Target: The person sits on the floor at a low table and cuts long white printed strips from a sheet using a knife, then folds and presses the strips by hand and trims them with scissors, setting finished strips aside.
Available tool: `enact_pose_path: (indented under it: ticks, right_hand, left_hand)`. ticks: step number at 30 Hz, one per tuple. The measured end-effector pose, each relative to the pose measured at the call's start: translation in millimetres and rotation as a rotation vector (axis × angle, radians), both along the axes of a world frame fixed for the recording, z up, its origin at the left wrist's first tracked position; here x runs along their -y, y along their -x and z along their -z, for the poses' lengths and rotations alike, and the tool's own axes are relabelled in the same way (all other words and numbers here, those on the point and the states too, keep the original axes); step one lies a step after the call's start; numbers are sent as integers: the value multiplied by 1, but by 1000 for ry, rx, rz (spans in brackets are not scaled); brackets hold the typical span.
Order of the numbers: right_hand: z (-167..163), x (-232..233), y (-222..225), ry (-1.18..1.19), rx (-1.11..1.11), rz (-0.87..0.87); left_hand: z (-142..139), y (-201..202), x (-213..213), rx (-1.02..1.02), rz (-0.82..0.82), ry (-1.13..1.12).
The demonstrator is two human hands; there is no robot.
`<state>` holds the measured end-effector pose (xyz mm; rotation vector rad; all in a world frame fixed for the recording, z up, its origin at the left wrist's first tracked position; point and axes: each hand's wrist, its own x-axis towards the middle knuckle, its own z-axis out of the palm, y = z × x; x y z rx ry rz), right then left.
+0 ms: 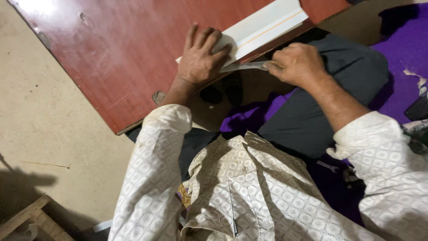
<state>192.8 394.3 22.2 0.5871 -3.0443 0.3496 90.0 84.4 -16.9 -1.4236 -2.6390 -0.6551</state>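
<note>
At the far left lies bare, sandy-coloured floor (pixel 49 116), with a thin pale sliver on it and the corner of a wooden frame (pixel 24 218) in the near left corner. Right of that, a reddish-brown laminated board (pixel 120 49) stretches from the far left edge across to the far right, its near edge running diagonally over the seated person's lap.

The left hand (pixel 200 58) lies flat on top of the board near that edge, fingers spread and pointing away, pressing down on the near end of a white strip (pixel 263 27) with a thin orange line along it. The hand is not closed around anything; it simply bears on the strip with palm and fingers. The strip runs away to the far right, lying on the board right along its edge.

Just right of the left hand, a flat metal blade (pixel 243 66) pokes out of the right hand (pixel 296 64), its tip reaching under the left fingertips at the strip's near edge. The right hand is clenched around the blade's hidden end, just off the board's edge.

Below both hands are patterned cream sleeves and shirt, dark grey trousers (pixel 339 76), and purple cloth (pixel 405 49) spread on the floor to the right.
</note>
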Motion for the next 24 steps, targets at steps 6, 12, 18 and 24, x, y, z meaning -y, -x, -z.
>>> enact_pose_path:
  ticks: [6, 12, 18, 24]
  right_hand:
    - [11, -11, -6, -6, 66, 18]
    - [30, 52, -11, 182, 90, 47]
    - [40, 149, -34, 465, 131, -77]
    - [6, 87, -37, 211, 381, -72]
  left_hand:
    - [3, 1, -8, -54, 46, -75]
    - [-4, 3, -10, -32, 32, -41]
    - [-14, 2, -15, 16, 24, -1]
    - [-39, 0, -13, 158, -6, 47]
